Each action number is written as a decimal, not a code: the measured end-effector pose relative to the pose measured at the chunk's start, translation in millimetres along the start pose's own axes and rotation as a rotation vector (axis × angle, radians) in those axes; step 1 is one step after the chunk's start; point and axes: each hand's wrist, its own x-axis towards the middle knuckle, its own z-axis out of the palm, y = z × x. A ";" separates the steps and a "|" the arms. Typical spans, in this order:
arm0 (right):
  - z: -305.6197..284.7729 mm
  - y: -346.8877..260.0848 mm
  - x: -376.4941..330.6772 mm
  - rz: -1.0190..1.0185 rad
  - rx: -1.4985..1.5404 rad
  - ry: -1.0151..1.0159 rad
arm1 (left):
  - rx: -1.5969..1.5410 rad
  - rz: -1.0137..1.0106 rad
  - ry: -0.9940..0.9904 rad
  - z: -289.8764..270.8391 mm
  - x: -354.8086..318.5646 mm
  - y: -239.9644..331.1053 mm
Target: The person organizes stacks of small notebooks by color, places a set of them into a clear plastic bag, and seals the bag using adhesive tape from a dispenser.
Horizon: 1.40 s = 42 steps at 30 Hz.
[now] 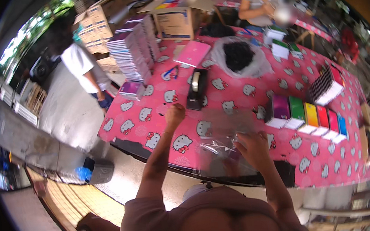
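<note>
My right hand (252,148) grips a clear plastic bag (223,132) that lies crumpled on the pink cartoon-cat tablecloth (237,94) near the table's front edge. My left hand (174,115) reaches forward with its fingers curled shut, close to the base of a black tape dispenser (197,88); whether it pinches a piece of tape I cannot tell. A row of coloured notebooks (309,118) stands just right of the bag.
Tall stacks of notebooks (131,53) and an open cardboard box (178,19) stand at the table's far left. A pink book (192,53), scissors (170,72) and a clear bag of dark items (238,56) lie beyond the dispenser. People stand around the table.
</note>
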 end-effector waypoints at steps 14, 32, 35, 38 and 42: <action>-22.3 -1.7 8.7 0.004 -0.031 -0.009 | -0.512 1.054 -0.590 -38.7 -94.7 162.2; 35.7 76.7 -54.4 -0.026 0.245 -0.052 | -0.346 1.077 -0.362 21.2 -111.4 202.7; 43.2 85.5 -52.3 0.045 0.505 -0.031 | -0.396 0.860 -0.357 27.6 -117.3 202.1; 50.2 91.7 -42.5 0.244 1.325 0.070 | -0.694 0.504 -0.617 36.3 -112.5 166.4; 66.3 110.7 -22.5 0.430 1.613 0.008 | -0.855 0.336 -0.810 32.0 -117.5 135.7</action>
